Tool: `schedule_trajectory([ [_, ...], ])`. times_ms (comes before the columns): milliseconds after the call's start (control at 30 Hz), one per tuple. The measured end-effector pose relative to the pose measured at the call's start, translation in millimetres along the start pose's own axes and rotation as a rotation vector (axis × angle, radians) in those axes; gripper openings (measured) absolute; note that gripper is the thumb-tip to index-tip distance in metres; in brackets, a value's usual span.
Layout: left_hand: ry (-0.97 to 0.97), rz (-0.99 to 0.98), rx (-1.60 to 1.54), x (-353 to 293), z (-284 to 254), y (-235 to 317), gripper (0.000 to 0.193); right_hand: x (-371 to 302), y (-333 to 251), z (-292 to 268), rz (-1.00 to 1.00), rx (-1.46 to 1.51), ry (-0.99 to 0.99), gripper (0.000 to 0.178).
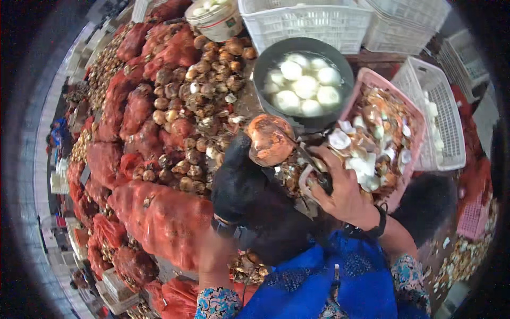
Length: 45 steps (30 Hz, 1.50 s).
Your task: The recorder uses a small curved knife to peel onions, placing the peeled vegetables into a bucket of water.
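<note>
My left hand point(236, 175) wears a black glove and is closed around a large brown-skinned onion point(271, 139). The hand's fingertips are partly hidden. To the right of it, my bare right hand point(340, 191) grips a knife point(311, 159) by its dark handle, the blade pointing toward the onion and close to its side. Beneath the right hand a pale curved loop shows, its kind unclear. Just beyond the onion stands a dark basin point(260, 87) of water with peeled white onions point(306, 86) in it. A pink basket point(366, 75) of skins and onion scraps point(380, 133) sits right of my hands.
Unpeeled onions point(212, 74) lie heaped at the left, beside red mesh sacks point(159, 223). White crates point(305, 26) stand at the back, and another white crate point(451, 122) is at the right. A bucket point(215, 21) of white onions stands at the far left of the basin.
</note>
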<state>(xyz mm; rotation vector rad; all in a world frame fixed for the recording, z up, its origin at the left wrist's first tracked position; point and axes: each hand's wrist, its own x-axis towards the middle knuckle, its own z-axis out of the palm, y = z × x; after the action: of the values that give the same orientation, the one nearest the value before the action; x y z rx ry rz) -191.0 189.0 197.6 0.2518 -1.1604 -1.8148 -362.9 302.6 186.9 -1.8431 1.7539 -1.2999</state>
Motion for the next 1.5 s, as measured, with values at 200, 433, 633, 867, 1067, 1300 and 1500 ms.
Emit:
schedule_trajectory([
  [200, -0.113, -0.185, -0.215, -7.6, 32.4, -55.1, 0.049, -33.9, 24.6, -22.6, 0.019, -0.245, 0.0, 0.076],
  [433, -0.108, -0.293, -0.238, -11.6, 37.7, -84.3, 0.049, -60.6, 33.6, -29.5, 0.123, -0.329, -0.02, 0.074],
  [633, -0.08, -0.398, 0.113, -17.3, 39.5, -104.1, 0.072, -78.5, 38.5, -27.9, 0.347, -0.355, -0.087, 0.07],
  [867, -0.223, -0.313, 0.229, -24.8, 38.7, -116.4, 0.056, -101.2, 60.6, -13.9, 0.337, -0.321, -0.032, 0.076],
  [1067, 0.14, -0.732, -0.36, -26.4, 24.6, -143.6, 0.039, -86.4, 80.8, -7.8, 0.605, -0.471, -0.236, 0.078],
  [1300, 0.003, -0.841, -0.202, -14.6, 51.0, -120.6, 0.05, -91.7, 132.1, -22.2, 0.555, -0.311, 0.154, 0.047],
  [1500, -0.195, -0.637, 0.385, -4.7, 62.1, -117.5, 0.063, -78.5, 131.8, -22.2, 0.543, 0.446, 0.206, 0.031],
])
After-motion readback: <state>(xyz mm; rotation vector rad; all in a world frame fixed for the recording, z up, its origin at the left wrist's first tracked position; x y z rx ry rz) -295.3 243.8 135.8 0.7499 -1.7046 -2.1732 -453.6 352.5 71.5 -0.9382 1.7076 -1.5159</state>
